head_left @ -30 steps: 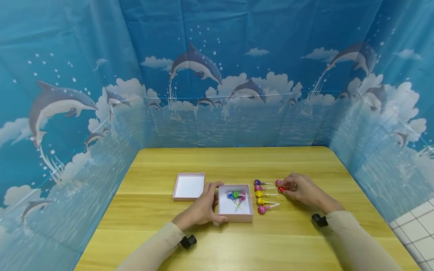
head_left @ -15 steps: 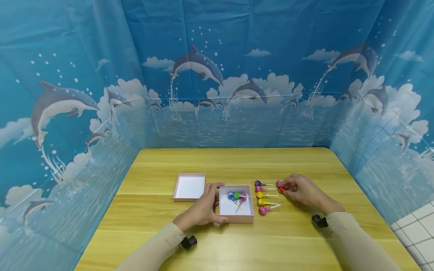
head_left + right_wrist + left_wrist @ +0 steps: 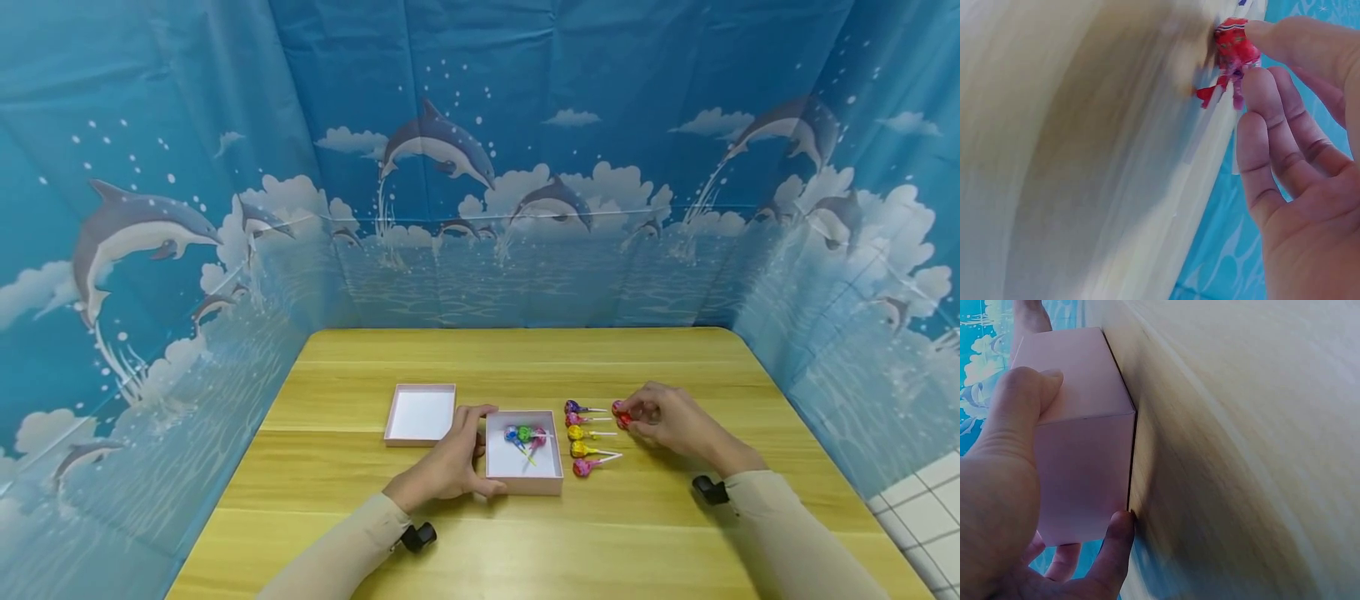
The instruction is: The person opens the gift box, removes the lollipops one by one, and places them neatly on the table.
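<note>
My left hand (image 3: 448, 462) holds a pale pink open box (image 3: 534, 485) by its left side, thumb on the near wall and fingers on the left and far walls. Inside lie a blue lollipop (image 3: 512, 433), a green lollipop (image 3: 525, 434) and a pink lollipop (image 3: 539, 436). Over to the right, my right hand (image 3: 678, 429) pinches a red lollipop (image 3: 1235, 44) between thumb and fingers, low at the tabletop. Another reddish-pink lollipop (image 3: 618, 407) lies right beside it, partly hidden by the fingers.
Between box and right hand, several lollipops lie in a column, among them a purple one (image 3: 572, 407), a yellow one (image 3: 575, 433) and a pink one (image 3: 582, 467). A shallow box lid (image 3: 422, 413) lies left of the box on the wooden table (image 3: 360, 517). Dolphin-print curtains surround it.
The head view has shifted very slightly. Both hands stay in the same places, the left at the box and the right at the red lollipop.
</note>
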Demonstrator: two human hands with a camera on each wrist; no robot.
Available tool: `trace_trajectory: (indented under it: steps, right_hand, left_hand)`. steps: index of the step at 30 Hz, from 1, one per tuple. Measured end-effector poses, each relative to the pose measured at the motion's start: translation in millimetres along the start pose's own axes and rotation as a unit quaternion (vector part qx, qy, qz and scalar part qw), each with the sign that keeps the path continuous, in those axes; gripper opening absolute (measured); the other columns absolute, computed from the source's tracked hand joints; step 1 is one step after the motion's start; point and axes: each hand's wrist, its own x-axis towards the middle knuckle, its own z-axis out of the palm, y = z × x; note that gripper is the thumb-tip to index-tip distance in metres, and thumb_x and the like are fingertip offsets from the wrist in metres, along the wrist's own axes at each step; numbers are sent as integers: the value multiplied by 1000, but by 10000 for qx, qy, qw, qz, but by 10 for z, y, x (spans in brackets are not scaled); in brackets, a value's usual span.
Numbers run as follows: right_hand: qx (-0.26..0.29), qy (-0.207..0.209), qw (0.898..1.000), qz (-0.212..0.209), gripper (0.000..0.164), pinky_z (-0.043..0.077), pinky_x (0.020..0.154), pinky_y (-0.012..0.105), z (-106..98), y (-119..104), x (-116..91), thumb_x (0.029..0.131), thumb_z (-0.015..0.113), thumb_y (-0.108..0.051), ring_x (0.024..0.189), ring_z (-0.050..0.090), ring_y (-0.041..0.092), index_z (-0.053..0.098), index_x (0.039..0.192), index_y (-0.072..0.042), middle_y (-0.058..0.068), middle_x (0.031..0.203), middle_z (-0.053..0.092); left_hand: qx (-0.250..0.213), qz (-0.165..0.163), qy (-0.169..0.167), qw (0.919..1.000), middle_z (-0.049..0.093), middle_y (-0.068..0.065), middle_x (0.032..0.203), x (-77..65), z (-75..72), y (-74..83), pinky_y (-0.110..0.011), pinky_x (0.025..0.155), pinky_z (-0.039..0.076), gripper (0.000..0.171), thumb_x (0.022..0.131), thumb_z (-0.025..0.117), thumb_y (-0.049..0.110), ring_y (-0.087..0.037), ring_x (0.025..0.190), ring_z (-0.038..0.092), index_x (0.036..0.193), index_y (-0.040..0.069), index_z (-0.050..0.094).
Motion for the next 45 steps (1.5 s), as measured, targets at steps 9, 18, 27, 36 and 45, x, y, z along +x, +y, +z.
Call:
trace_trajectory:
  steps: [9, 18, 27, 36, 45]
  right_hand:
    - [-150, 368, 9981, -461, 23, 54, 70, 26, -39, -175, -14, 96, 93, 0, 81, 59, -1, 88, 116, -12, 1, 104, 78]
    - [-273, 290, 9959, -815, 21, 56, 70, 26, -33, -462, 80, 98, 93, -4, 80, 64, 5, 88, 116, -12, 3, 101, 76]
    - [-221, -40, 9931, -1155, 19, 53, 68, 25, -5, -838, 260, 100, 93, -9, 79, 62, 10, 88, 118, -16, 6, 111, 81]
    - [-97, -366, 9896, -1387, 19, 64, 76, 32, 50, -1018, 420, 105, 88, -10, 89, 71, 16, 88, 123, -14, 7, 113, 81]
    - [21, -693, 9842, -1627, 19, 60, 74, 27, 143, -1187, 539, 108, 82, -7, 85, 68, 11, 88, 124, -15, 3, 115, 80]
  left_hand:
    - [-22, -2, -5, 10000, 41, -13, 164, 17, 1, -9, -34, 113, 58, 125, 87, 107, 42, -19, 124, 63, 181, 19, 28]
    - [-62, 4, 8, 10000, 41, -13, 162, -1, -11, -1, -35, 114, 58, 125, 86, 107, 44, -19, 124, 63, 180, 19, 28]
    - [-51, 20, -15, 10000, 41, -14, 162, 3, -14, 10, -33, 111, 58, 125, 87, 106, 43, -18, 122, 63, 180, 17, 28]
    - [-93, -22, -56, 9999, 41, -12, 161, 6, -18, 30, -30, 108, 58, 123, 87, 107, 41, -16, 120, 61, 180, 19, 28]
    - [-86, -66, -79, 9999, 42, -11, 157, 12, -9, 17, -29, 104, 58, 124, 86, 107, 41, -15, 118, 60, 179, 20, 28]
